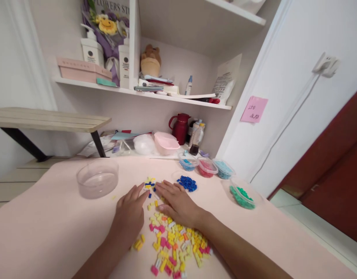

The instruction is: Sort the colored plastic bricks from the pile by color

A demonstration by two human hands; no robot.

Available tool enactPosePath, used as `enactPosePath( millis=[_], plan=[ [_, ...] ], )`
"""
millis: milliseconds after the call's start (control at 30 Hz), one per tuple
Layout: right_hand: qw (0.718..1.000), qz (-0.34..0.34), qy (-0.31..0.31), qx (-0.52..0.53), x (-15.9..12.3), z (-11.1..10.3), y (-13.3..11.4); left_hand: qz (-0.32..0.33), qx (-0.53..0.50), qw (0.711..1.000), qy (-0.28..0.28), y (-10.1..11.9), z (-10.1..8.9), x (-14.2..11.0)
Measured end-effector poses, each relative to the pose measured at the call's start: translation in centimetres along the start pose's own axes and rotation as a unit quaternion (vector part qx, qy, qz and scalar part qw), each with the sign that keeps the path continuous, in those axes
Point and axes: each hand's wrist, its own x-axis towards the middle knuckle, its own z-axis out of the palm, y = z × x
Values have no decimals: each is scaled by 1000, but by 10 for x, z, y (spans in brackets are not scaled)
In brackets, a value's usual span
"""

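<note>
Both hands lie flat, palms down, on the pink tabletop (36,232) at lower centre of the frame. The left hand (129,217) is open, fingers together, tips pointing toward upper right and touching a small cluster of blue and yellow blocks (150,183). The right hand (177,201) is open, fingers pointing toward upper left, tips just beside the same cluster; neither hand grips anything.

The cluster sits at frame centre; its long axis cannot be made out. Below the hands a pile of yellow, pink and orange blocks (175,248) runs down to the lower edge, partly covered by the right wrist. Its lower end is cut off.

A loose heap of blue blocks (187,183) lies right of the cluster. A clear bowl (97,179) stands at left. A tub of green blocks (242,195) stands at right.
</note>
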Motion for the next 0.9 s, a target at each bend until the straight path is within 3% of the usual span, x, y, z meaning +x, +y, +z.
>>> enactPosePath(
  millis=[100, 233, 467, 700, 900],
  plan=[
    [999, -7, -35, -11, 0, 0, -1, -2, 28, 999, -37, 6, -6, -1],
    [999, -26, -41, -25, 1, -2, -3, -6, 46, 998, -44, 9, -9, -1],
    [996, 9, 63, 61, 0, -6, 1, -11, 12, 1000, 16, -2, -4, 2],
    [977, 20, 108, 185, -9, -6, 14, -27, 9, 1000, 3, 5, -11, 0],
    [996, 3, 57, 70, -8, -2, 6, -19, 48, 997, -52, 12, -12, -2]
  ],
)
